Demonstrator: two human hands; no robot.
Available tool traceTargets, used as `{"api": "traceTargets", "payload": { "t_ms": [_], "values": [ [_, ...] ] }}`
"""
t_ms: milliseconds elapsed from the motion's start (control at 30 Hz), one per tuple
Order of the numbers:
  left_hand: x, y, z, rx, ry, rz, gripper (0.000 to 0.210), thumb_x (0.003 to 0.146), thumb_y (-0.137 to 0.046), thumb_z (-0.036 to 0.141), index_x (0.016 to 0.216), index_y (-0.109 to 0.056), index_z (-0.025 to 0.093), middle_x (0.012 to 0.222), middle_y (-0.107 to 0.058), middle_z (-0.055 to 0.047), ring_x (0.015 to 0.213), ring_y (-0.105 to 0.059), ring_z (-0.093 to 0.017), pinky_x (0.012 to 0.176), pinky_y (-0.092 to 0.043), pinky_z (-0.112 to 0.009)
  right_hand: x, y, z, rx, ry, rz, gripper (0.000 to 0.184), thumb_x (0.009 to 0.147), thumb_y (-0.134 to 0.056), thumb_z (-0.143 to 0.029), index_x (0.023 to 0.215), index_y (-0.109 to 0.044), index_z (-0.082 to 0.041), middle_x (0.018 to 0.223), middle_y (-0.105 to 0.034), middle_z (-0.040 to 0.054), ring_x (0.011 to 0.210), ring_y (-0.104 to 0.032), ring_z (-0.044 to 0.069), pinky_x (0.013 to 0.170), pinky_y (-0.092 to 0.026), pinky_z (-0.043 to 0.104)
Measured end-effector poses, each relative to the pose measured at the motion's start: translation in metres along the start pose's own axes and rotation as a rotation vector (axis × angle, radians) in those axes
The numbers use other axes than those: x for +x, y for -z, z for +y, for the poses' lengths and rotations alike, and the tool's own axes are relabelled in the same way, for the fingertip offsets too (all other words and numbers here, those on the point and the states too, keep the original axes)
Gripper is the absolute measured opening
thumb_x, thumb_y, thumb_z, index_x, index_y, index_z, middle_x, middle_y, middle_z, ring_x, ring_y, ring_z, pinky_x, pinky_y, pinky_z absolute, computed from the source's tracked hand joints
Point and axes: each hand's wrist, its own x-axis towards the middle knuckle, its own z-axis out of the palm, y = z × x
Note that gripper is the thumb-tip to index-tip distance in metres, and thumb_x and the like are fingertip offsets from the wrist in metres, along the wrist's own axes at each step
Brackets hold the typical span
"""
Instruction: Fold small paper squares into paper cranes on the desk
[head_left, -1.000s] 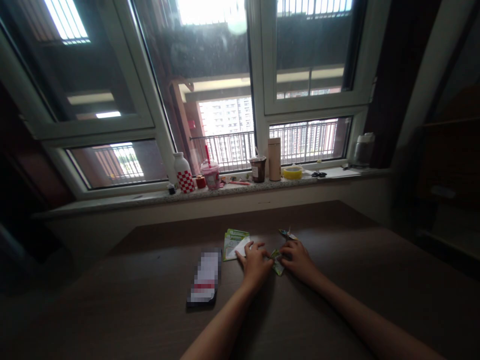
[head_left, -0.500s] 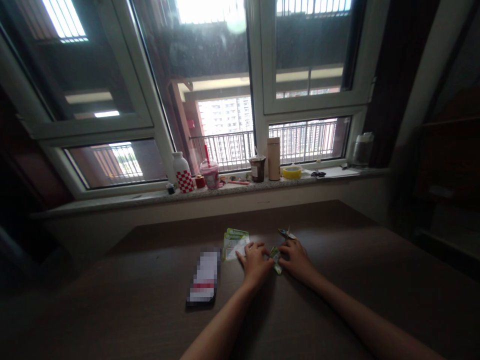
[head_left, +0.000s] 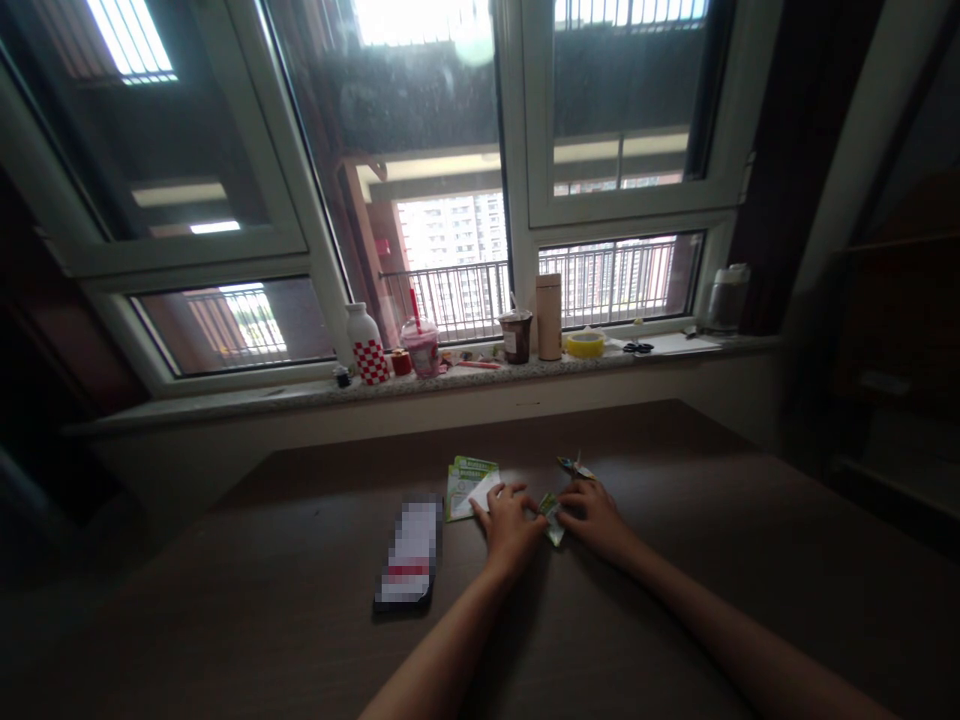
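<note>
Grip on both the left hand [head_left: 514, 527] and right hand [head_left: 598, 518] looks pinched on the small green-and-white paper [head_left: 553, 527], sitting right of the phone [head_left: 409, 555] on the bench [head_left: 247, 570]. Barely anything's changed over the last second, maybe the paper's lower tip drew up slightly, so I'd guess slow, fiddly handling. Beyond the phone on the sill [head_left: 300, 398] there's a pink cup [head_left: 421, 352] with pink drink inside, then farther right a brown cup [head_left: 517, 340] holding something dark, plus a tan flask [head_left: 549, 325], contents hidden.

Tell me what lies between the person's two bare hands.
Between the left hand and the right hand, the head view shows a small green-and-white piece, apparently paper, on the brown table.
</note>
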Motion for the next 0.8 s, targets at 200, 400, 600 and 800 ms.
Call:
{"api": "traceTargets", "payload": {
  "t_ms": [200, 400, 600, 800],
  "values": [
    [0.000, 0.001, 0.000, 0.033, 0.019, -0.011, 0.005, 0.075, -0.066, 0.027, 0.074, -0.070, 0.025, 0.133, -0.063, -0.001, 0.137, -0.038, -0.030, 0.116, 0.002, -0.068, 0.002, 0.001, 0.009, 0.062, 0.027, -0.010, 0.022, 0.074, -0.065, -0.022, 0.092, -0.078, -0.024, 0.106, -0.071, 0.0080, 0.111, -0.058, 0.028, 0.100, -0.043, 0.045],
    [0.001, -0.002, -0.004, 0.000, 0.001, 0.013, 0.005, 0.074, -0.067, 0.026, 0.072, -0.071, 0.024, 0.130, -0.065, -0.001, 0.135, -0.040, -0.032, 0.115, 0.001, -0.070, 0.004, 0.000, 0.013, 0.083, 0.024, -0.018, 0.020, 0.074, -0.067, -0.022, 0.090, -0.079, -0.024, 0.104, -0.072, 0.0082, 0.110, -0.058, 0.028, 0.102, -0.042, 0.044],
    [0.002, -0.004, -0.005, 0.003, 0.000, 0.017, 0.005, 0.074, -0.067, 0.027, 0.071, -0.070, 0.024, 0.129, -0.065, -0.001, 0.136, -0.039, -0.031, 0.114, 0.000, -0.071, 0.003, 0.001, 0.011, 0.080, 0.029, -0.015, 0.018, 0.075, -0.069, -0.023, 0.091, -0.079, -0.022, 0.104, -0.072, 0.0092, 0.111, -0.057, 0.028, 0.103, -0.041, 0.044],
    [0.001, 0.000, -0.001, 0.023, 0.013, 0.001, 0.005, 0.074, -0.067, 0.026, 0.070, -0.070, 0.024, 0.129, -0.065, 0.000, 0.136, -0.040, -0.031, 0.115, -0.001, -0.070, 0.001, 0.000, 0.008, 0.069, 0.025, -0.006, 0.017, 0.075, -0.071, -0.025, 0.091, -0.078, -0.022, 0.104, -0.071, 0.0090, 0.111, -0.057, 0.028, 0.102, -0.042, 0.045]
  ]
}}
